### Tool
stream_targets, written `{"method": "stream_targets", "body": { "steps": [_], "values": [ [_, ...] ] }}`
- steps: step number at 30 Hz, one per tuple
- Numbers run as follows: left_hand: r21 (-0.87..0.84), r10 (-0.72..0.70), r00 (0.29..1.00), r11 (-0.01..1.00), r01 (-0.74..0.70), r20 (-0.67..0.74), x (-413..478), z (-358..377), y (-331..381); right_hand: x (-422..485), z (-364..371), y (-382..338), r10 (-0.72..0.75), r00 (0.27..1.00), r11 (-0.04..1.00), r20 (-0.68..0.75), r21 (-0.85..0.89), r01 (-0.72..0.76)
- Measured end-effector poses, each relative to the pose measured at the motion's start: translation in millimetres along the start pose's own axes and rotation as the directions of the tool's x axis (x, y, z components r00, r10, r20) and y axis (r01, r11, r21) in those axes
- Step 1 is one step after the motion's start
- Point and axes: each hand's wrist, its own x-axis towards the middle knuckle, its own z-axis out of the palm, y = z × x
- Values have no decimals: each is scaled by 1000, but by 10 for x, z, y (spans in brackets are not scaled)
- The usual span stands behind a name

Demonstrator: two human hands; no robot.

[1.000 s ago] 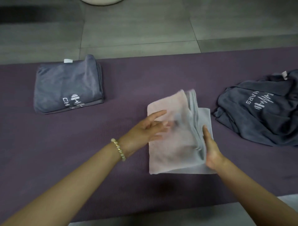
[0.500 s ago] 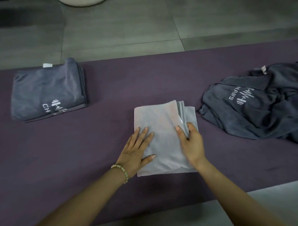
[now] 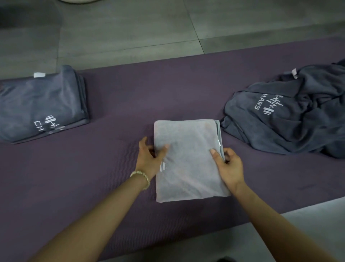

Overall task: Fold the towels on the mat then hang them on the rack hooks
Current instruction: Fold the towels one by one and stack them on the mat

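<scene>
A light grey towel point(image 3: 188, 159), folded into a rectangle, lies on the purple mat point(image 3: 115, 168) in the middle. My left hand point(image 3: 149, 159) grips its left edge, thumb on top and fingers tucked under. On the towel's right edge my right hand point(image 3: 228, 166) pinches the stacked layers. A dark grey towel point(image 3: 43, 104) with a white logo lies neatly folded at the far left of the mat. Another dark grey towel point(image 3: 291, 114) lies crumpled and unfolded at the right. No rack or hooks are in view.
Grey floor tiles point(image 3: 121, 33) lie beyond the mat's far edge. A pale round object point(image 3: 78, 1) shows at the top edge. A light grey surface point(image 3: 317, 220) borders the mat at the lower right.
The last fold of the light grey towel was laid flat and pressed. Both hands then moved from its top to its side edges and took hold.
</scene>
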Motion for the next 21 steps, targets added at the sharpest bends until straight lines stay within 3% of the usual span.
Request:
{"method": "stream_targets", "body": {
  "steps": [3, 7, 9, 14, 15, 16, 17, 18, 19, 21],
  "values": [
    [-122, -149, 983, 979, 161, 103, 114, -19, 144, -19, -11, 5, 27, 1000, 1000, 16, 11, -27],
    [-233, -198, 860, 912, 337, 470, 112, -116, 483, -73, 4, -101, 116, 993, 989, 17, -99, -114],
    [-285, -133, 865, 911, 299, 483, 22, -138, 752, -116, 8, -208, 170, 985, 978, 23, -127, -166],
    [-523, 44, 946, 841, 138, 321, -180, -247, 1184, -272, 104, -448, 217, 976, 976, -20, 13, -217],
    [-561, 65, 957, 820, 110, 283, -206, -300, 1236, -314, 130, -540, 321, 946, 944, 46, 69, -323],
    [-597, 84, 966, 798, 81, 244, -229, -361, 1277, -370, 168, -659, 465, 865, 864, 190, 114, -490],
    [-625, 95, 975, 779, 53, 201, -242, -433, 1302, -428, 214, -763, 554, 734, 754, 392, 138, -642],
    [-646, 100, 982, 763, 28, 160, -242, -507, 1308, -489, 270, -876, 547, 607, 655, 576, 158, -739],
    [-663, 103, 987, 748, 6, 125, -241, -587, 1304, -531, 347, -959, 460, 530, 596, 712, 195, -779],
    [-680, 110, 992, 733, -36, 66, -222, -784, 1265, -596, 537, -1152, 218, 495, 487, 841, 346, -802]
  ]
}}
